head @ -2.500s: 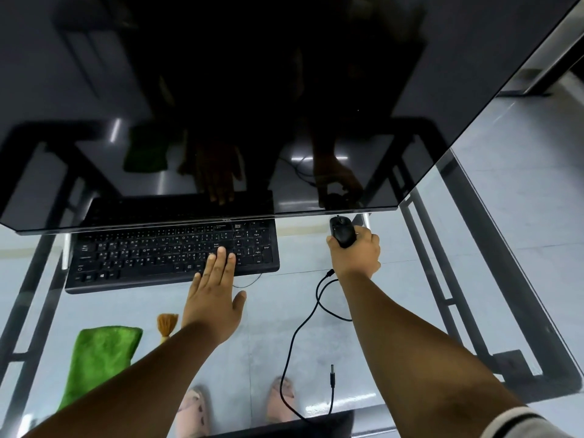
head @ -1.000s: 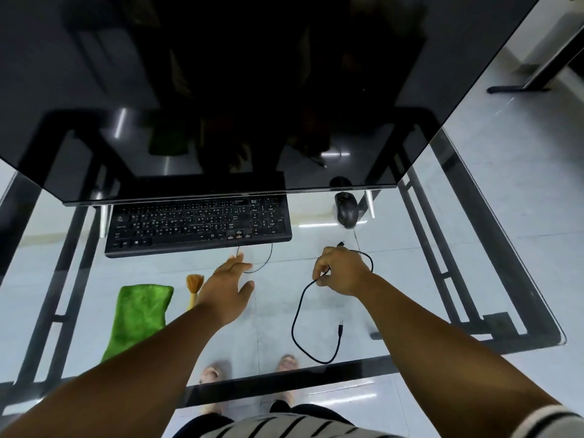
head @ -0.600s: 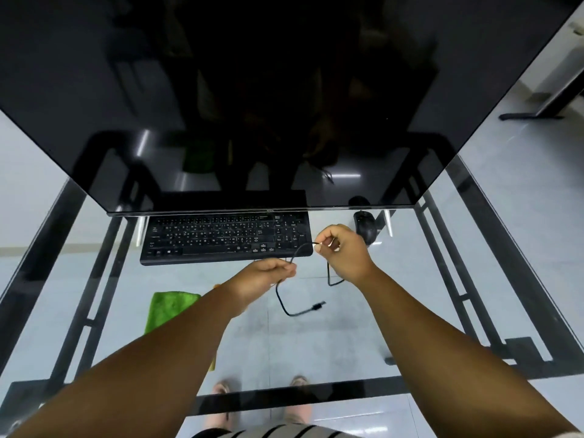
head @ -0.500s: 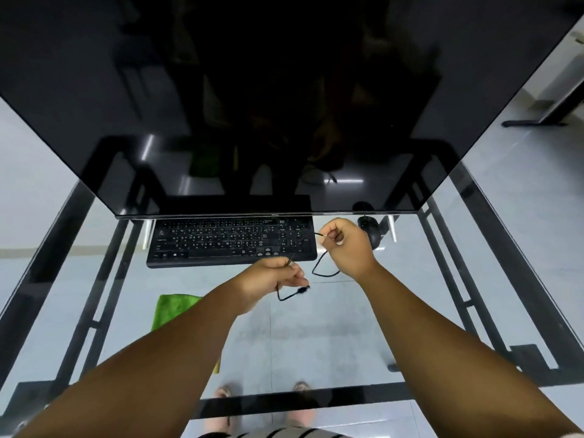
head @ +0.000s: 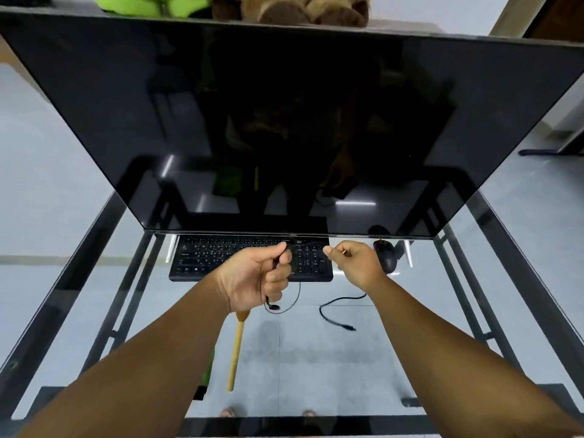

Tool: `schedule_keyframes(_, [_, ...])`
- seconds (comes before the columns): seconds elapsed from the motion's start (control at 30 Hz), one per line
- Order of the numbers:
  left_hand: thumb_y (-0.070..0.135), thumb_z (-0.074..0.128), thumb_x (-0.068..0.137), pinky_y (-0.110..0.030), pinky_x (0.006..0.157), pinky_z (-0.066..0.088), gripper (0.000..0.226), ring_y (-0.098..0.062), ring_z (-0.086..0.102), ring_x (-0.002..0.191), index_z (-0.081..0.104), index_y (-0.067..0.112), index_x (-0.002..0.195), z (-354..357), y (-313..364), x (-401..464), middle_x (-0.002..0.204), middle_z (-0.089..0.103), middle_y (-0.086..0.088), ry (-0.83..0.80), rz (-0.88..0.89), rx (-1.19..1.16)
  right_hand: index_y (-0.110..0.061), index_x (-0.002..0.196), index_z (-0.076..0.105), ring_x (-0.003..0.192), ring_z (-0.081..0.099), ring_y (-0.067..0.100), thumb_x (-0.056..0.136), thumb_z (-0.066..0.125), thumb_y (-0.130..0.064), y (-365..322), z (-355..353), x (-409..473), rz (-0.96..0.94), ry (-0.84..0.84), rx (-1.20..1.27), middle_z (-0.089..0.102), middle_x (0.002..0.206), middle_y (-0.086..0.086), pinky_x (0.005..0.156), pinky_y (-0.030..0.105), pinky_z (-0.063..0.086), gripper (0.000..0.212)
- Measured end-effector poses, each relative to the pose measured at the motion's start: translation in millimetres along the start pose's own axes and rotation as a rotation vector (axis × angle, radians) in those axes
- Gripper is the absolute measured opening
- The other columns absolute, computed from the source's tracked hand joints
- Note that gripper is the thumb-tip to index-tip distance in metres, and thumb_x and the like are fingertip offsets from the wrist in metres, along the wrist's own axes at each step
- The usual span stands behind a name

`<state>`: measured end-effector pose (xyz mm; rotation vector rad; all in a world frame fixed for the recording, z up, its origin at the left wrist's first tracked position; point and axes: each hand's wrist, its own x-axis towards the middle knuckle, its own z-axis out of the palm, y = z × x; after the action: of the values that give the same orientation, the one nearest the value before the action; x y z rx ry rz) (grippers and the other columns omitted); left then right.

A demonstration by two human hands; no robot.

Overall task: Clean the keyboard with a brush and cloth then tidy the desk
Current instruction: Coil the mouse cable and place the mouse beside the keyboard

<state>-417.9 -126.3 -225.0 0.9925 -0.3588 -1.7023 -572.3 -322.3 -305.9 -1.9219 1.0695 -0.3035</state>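
Observation:
The black keyboard lies on the glass desk, tucked under the monitor's lower edge. My left hand is closed around a thin black cable, whose end hangs in a small loop below the fist. My right hand pinches the same cable further along, so a short stretch spans between both hands above the keyboard's right end. The wooden-handled brush lies on the glass beneath my left wrist. Only a sliver of the green cloth shows beside my left forearm.
A large dark monitor fills the upper view. The black mouse sits right of the keyboard. A second black cable with a plug lies on the glass. Green and brown plush toys show above the monitor.
My left hand left the keyboard and my right hand left the mouse. Both picked up the cable and lifted it in front of the keyboard, and my view tilted up.

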Motion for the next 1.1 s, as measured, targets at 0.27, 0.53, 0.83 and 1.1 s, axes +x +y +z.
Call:
schedule_keyframes(0.27, [0.036, 0.052, 0.093, -0.021, 0.045, 0.035, 0.027, -0.011, 0.041, 0.041, 0.052, 0.016, 0.075, -7, 2, -13, 0.046, 0.043, 0.004, -0.182, -0.001, -0.081, -0.018, 0.06, 0.066, 0.063, 0.056, 0.017, 0.08, 0.066, -0.061, -4, -3, 0, 0.025, -0.001, -0.05, 0.062, 0.063, 0.002, 0.065, 0.029, 0.047, 0.048])
schedule_keyframes(0.53, [0.034, 0.04, 0.099, -0.017, 0.043, 0.033, 0.029, -0.008, 0.043, 0.048, 0.062, 0.015, 0.093, -7, 12, -7, 0.055, 0.044, 0.006, 0.148, 0.333, -0.414, -0.034, 0.077, 0.069, 0.071, 0.062, 0.015, 0.089, 0.066, -0.041, -6, 2, -4, -0.02, -0.148, -0.062, 0.066, 0.071, 0.0, 0.069, 0.023, 0.046, 0.014])
schedule_keyframes(0.83, [0.04, 0.041, 0.101, -0.019, 0.049, 0.034, 0.038, -0.007, 0.045, 0.051, 0.067, 0.013, 0.103, -11, 18, 2, 0.058, 0.048, 0.007, 0.534, 0.508, -0.64, -0.023, 0.102, 0.075, 0.056, 0.053, 0.003, 0.093, 0.061, -0.039, -10, -2, -6, -0.025, -0.269, -0.065, 0.06, 0.063, -0.004, 0.056, 0.018, 0.039, 0.023])
schedule_keyframes(1.1, [0.022, 0.029, 0.105, -0.027, 0.082, 0.055, 0.038, -0.024, 0.07, 0.099, 0.037, 0.016, 0.143, -9, 34, 7, 0.104, 0.073, -0.012, 0.779, 0.623, -0.63, -0.032, 0.106, 0.074, 0.068, 0.053, 0.01, 0.095, 0.059, -0.037, -21, -14, -11, -0.056, -0.408, -0.082, 0.061, 0.067, -0.008, 0.063, 0.02, 0.043, 0.019])
